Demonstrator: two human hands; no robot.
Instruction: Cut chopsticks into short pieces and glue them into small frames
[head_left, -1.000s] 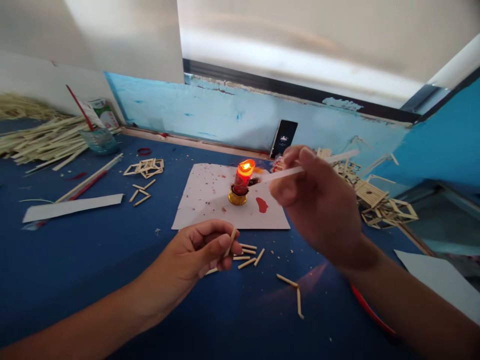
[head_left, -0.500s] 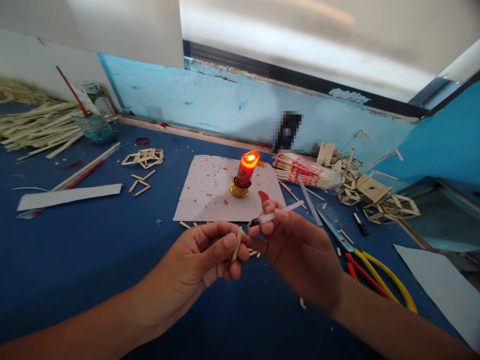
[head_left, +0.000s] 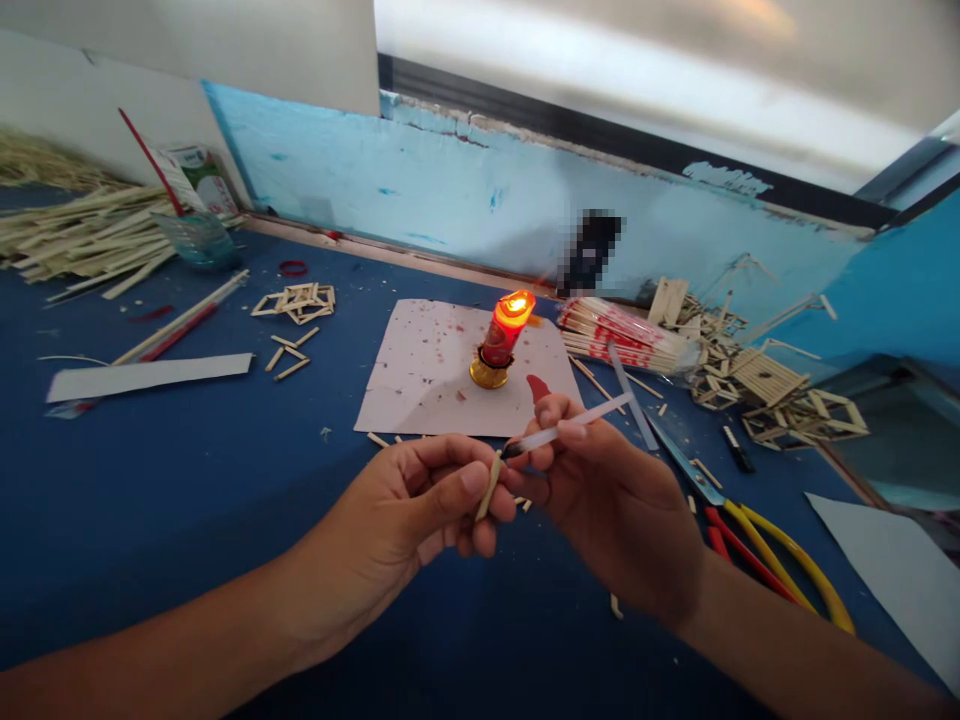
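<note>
My left hand [head_left: 420,505] pinches a short wooden stick [head_left: 491,484] between thumb and fingers, held upright just above the blue table. My right hand [head_left: 600,490] grips a thin translucent glue stick [head_left: 574,425] whose darkened tip touches the top end of the wooden stick. The two hands meet in front of a lit red candle [head_left: 504,335] in a gold holder, which stands on a white sheet [head_left: 420,375] spattered with red wax.
Loose short sticks and stick frames [head_left: 298,302] lie at the left, a long white strip [head_left: 146,377] beyond them. A bundle of sticks [head_left: 622,340], built stick pieces [head_left: 765,385] and red-and-yellow-handled cutters [head_left: 757,545] sit at the right. Long reeds [head_left: 82,235] pile up far left.
My right hand drew the glue stick back from the candle flame down to my left hand, and its tip now touches the wooden stick. The left hand rose slightly.
</note>
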